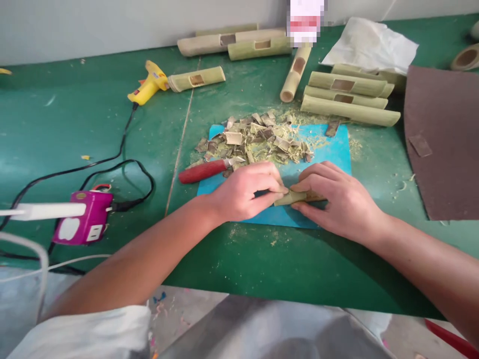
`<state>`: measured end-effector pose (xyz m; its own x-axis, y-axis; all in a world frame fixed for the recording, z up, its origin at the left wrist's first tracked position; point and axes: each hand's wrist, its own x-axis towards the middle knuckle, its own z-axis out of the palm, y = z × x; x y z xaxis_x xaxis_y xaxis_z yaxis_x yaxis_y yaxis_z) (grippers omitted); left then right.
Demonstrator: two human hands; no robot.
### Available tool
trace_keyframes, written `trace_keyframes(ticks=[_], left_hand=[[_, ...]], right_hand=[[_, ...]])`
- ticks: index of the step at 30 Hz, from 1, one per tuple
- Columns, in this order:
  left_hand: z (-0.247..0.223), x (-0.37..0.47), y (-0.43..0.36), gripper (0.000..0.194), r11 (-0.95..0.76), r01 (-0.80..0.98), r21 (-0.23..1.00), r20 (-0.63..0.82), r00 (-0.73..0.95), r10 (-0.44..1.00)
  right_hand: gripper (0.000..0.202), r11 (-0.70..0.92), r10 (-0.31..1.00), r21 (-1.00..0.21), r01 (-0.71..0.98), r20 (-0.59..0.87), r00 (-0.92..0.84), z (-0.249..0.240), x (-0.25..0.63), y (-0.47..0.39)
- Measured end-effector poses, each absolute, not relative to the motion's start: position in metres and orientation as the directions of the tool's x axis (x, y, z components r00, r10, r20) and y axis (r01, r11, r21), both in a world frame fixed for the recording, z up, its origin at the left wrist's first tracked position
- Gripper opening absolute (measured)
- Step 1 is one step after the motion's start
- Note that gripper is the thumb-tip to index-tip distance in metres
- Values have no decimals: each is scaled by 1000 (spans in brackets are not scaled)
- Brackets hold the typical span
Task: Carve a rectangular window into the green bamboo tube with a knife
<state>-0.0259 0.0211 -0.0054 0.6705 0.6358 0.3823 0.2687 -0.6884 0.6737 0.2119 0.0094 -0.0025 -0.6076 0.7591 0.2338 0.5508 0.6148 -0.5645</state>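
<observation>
Over the blue mat (339,149), my right hand (337,197) grips a short pale-green bamboo piece (291,198), its thumb and fingers closed around the middle. My left hand (250,192) pinches at the same piece's left end, thumb and forefinger pressed together there. Whether a small sliver lies between those fingertips is too small to tell. Just left of my left hand lies a red-handled knife (204,171), its short blade partly among the scraps. Bamboo shavings and brown chips (258,134) are heaped beyond both hands.
Bamboo tubes with cut windows (344,85) lie at the back right, more bamboo tubes (258,47) by the wall. A yellow glue gun (149,85) is corded toward a purple power adapter (84,217) at left. Brown sheet material (443,144) covers the right side; white tissue (370,45) lies behind.
</observation>
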Motion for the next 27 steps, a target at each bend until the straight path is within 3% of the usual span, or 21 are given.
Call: trace_keyframes(ticks=[19,27], left_hand=[[-5,-24,17,10,-718,315,621,390,670,632],[-6,-35,16,11,-807,342,481,438,704,559]], right_hand=[[12,649,734,-542,533,262,-627,-5,214,11],[24,698,708,-469,542,336,-621,-4,216,8]])
